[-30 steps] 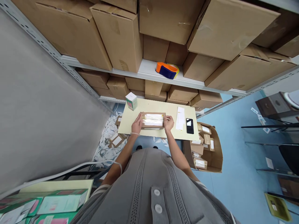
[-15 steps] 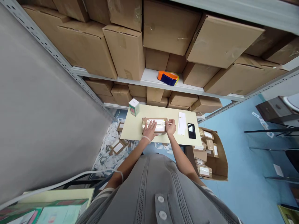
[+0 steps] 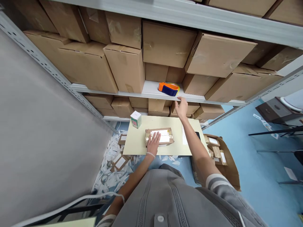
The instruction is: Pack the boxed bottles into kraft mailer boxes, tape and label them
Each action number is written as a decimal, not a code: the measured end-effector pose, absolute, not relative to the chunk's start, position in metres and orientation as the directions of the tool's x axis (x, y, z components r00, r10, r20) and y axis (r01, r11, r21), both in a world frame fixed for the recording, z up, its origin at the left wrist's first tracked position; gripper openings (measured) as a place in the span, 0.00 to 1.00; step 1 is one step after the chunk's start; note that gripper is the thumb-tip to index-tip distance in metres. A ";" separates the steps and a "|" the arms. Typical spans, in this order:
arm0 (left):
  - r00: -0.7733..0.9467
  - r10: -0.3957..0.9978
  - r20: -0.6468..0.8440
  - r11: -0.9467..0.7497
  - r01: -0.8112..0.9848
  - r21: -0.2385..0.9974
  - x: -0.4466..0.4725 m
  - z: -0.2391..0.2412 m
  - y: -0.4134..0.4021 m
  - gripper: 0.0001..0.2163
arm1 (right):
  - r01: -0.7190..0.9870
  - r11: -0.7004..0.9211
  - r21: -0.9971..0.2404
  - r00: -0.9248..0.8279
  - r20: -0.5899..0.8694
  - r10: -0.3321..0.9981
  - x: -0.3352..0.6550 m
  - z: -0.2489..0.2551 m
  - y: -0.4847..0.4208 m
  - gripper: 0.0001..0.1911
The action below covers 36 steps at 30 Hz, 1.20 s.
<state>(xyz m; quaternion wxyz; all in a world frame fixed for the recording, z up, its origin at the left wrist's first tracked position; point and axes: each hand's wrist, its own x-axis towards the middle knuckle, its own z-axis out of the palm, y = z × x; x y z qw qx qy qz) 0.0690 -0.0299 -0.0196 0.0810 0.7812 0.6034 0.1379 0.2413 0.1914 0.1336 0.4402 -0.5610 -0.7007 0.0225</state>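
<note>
A small taped cardboard box point(image 3: 168, 141) with a white label on top lies on the cream table. My left hand point(image 3: 153, 144) rests flat on the left part of that box, fingers spread. Raised above the table's far edge, my right hand point(image 3: 181, 107) holds nothing, and its thumb and fingers are apart. Just beyond its fingertips, an orange and dark-blue object point(image 3: 169, 89), which looks like a tape dispenser, sits on the shelf. My right arm partly covers a white paper slip point(image 3: 184, 136) and a black phone point(image 3: 198, 135).
A white and green carton point(image 3: 136, 119) stands at the table's point(image 3: 132, 146) far left. Cardboard boxes point(image 3: 125, 67) fill the shelf rack point(image 3: 151, 94). At right, a large open carton point(image 3: 228, 175) holds several small parcels. Paper scraps point(image 3: 106, 173) litter the floor at left.
My right hand has left the small box's right end and moved up and forward toward the shelf. My left hand stays on the box. The camera view has tilted upward.
</note>
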 end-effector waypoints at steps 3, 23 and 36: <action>0.242 0.965 0.102 -0.260 0.930 0.259 0.064 -0.017 -0.017 0.36 | 0.807 0.438 -0.396 -0.141 0.592 0.794 0.236 0.158 0.232 0.17; 0.082 0.965 0.250 -0.125 0.979 0.161 0.083 -0.032 -0.014 0.42 | 0.114 0.185 -0.976 -0.290 0.145 0.946 0.265 0.188 0.210 0.28; 0.137 0.988 0.065 -0.151 0.857 0.492 0.074 -0.015 -0.012 0.27 | 0.205 -0.294 -0.933 -0.114 -0.321 0.940 0.272 0.070 0.120 0.35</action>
